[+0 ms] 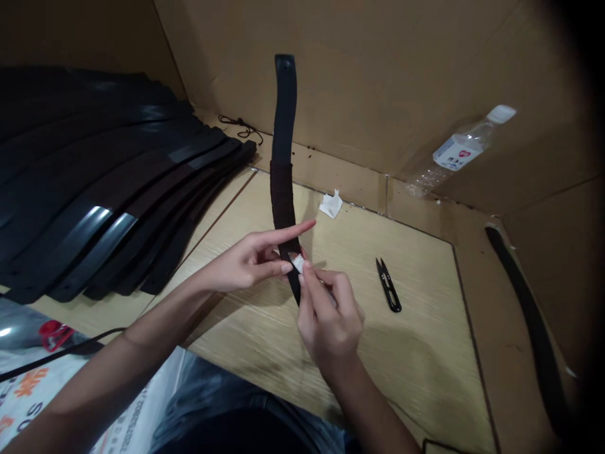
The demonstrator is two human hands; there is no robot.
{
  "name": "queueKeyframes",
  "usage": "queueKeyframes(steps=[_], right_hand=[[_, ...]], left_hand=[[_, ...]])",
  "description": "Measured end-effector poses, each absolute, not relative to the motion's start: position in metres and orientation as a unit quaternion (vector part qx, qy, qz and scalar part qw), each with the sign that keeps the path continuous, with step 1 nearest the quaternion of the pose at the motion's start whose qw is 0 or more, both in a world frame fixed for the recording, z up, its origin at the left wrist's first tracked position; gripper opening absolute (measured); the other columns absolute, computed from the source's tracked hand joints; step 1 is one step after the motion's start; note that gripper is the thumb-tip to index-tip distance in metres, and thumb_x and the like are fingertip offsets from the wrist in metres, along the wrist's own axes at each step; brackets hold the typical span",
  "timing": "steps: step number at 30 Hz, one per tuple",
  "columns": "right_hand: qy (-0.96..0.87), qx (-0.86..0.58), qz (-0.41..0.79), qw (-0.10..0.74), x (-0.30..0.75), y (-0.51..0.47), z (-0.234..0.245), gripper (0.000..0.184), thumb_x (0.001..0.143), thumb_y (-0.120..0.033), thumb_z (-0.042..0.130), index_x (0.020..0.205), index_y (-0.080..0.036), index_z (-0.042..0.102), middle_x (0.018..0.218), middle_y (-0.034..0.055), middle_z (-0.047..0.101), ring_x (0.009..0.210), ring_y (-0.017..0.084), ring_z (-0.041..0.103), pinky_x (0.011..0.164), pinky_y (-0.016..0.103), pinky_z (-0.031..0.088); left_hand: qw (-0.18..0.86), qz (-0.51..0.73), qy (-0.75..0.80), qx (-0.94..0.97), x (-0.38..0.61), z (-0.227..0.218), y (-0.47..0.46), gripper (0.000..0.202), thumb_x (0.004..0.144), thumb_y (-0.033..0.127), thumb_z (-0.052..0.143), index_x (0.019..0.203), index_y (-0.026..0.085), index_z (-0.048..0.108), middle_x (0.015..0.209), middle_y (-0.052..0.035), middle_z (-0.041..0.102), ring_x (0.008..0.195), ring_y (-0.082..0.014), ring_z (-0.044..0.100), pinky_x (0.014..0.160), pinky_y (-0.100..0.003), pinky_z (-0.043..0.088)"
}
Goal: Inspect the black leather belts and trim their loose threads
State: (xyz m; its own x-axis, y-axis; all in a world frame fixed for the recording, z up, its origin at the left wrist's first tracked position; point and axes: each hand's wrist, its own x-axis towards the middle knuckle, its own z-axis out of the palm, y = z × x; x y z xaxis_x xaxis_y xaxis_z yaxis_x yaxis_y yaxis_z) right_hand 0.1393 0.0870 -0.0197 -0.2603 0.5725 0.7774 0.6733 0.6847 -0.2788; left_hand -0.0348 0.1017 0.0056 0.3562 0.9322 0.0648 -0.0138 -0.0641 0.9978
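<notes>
A long, curved black strip with a hole near its far end stands up in front of me, its middle wrapped in dark brown cloth. My left hand holds the strip's lower part between thumb and curled fingers, its index finger stretched across the front. My right hand pinches a small blade-like piece with a white wrapping and a grey tip against the strip, just below the left index finger. The strip's lower end is hidden behind my right hand.
A pile of similar black strips lies at the left. Black thread snips and a crumpled white paper lie on the table. A plastic bottle leans at the cardboard wall. Another black strip is at right.
</notes>
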Motion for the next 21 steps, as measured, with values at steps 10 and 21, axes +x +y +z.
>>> queueKeyframes(steps=[10,21], right_hand=[[-0.83,-0.361,0.024,0.425,0.159,0.097,-0.012,0.025,0.084,-0.012,0.058,0.108,-0.014,0.067,0.09,0.0052,0.059,0.078,0.006,0.058,0.068,0.015,0.05],[-0.835,-0.357,0.031,0.417,0.164,0.1,-0.004,0.021,0.084,-0.013,0.058,0.101,-0.013,0.069,0.087,0.0042,0.059,0.074,0.005,0.056,0.065,0.014,0.048]], left_hand=[[0.522,0.417,0.389,0.634,-0.038,0.009,0.102,0.069,0.083,0.022,0.064,0.145,0.019,0.036,0.103,-0.011,0.066,0.062,-0.0083,0.051,0.052,-0.019,0.04],[0.52,0.37,0.399,0.658,-0.037,0.012,0.1,0.066,0.085,0.024,0.06,0.146,0.019,0.034,0.076,-0.0021,0.061,0.051,-0.0055,0.035,0.043,-0.018,0.026]])
